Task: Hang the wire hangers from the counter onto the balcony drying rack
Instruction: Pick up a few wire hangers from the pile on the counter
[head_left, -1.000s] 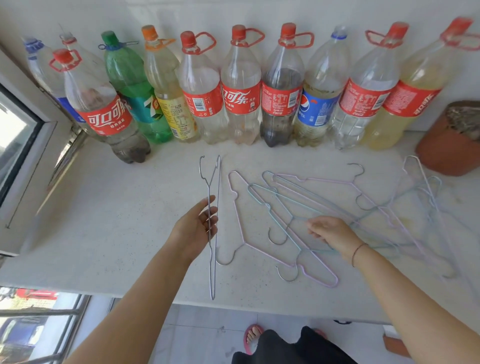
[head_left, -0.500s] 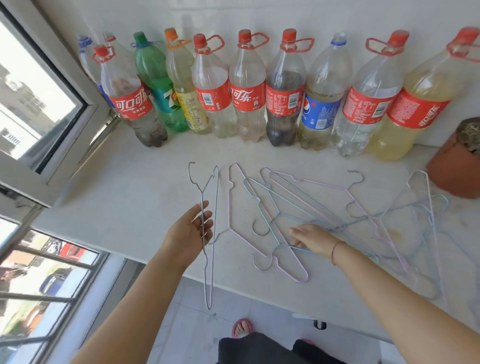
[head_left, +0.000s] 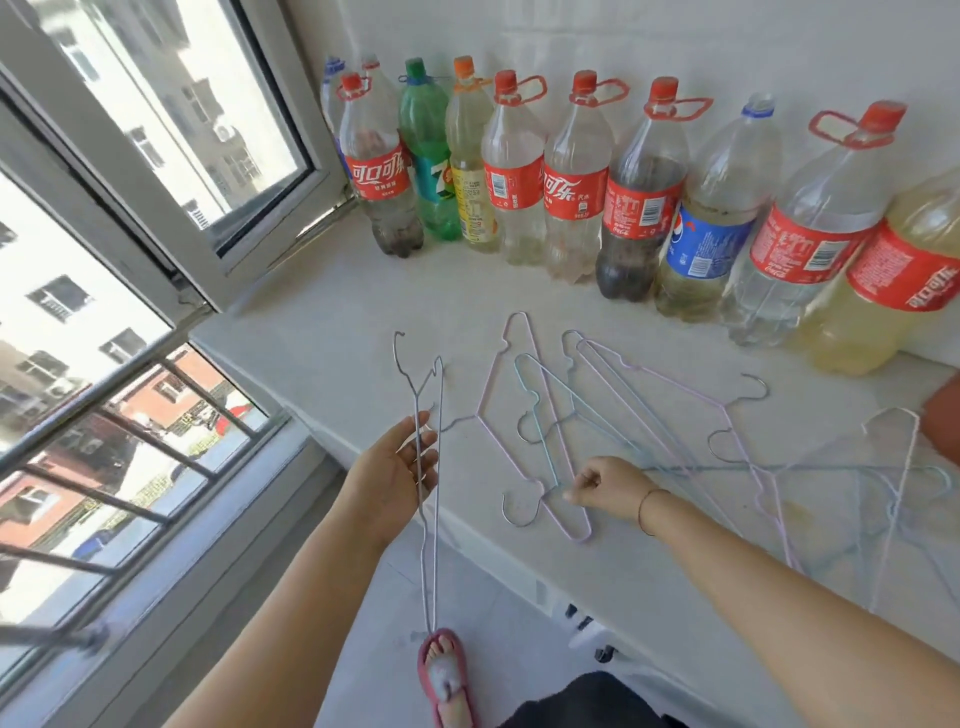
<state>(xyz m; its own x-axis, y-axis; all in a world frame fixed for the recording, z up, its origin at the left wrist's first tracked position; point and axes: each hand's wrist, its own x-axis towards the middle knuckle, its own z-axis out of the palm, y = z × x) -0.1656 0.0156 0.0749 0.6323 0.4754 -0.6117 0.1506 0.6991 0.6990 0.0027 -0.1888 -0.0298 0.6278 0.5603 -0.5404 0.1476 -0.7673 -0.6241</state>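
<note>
Left hand (head_left: 395, 478) has its fingers curled round a grey wire hanger (head_left: 431, 571), hook up, out past the edge of the counter (head_left: 363, 322). Right hand (head_left: 605, 488) is pinching one hanger in the tangled pile (head_left: 623, 415) lying flat on that white counter. Soda bottles (head_left: 571, 182) line the tiled wall, and an open window (head_left: 171, 130) is on the left.

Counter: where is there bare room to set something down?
Free: the left corner of the counter, between the window, the bottles and the hangers. Crowded: hangers sprawl from the middle to the right edge; bottles line the wall.
</note>
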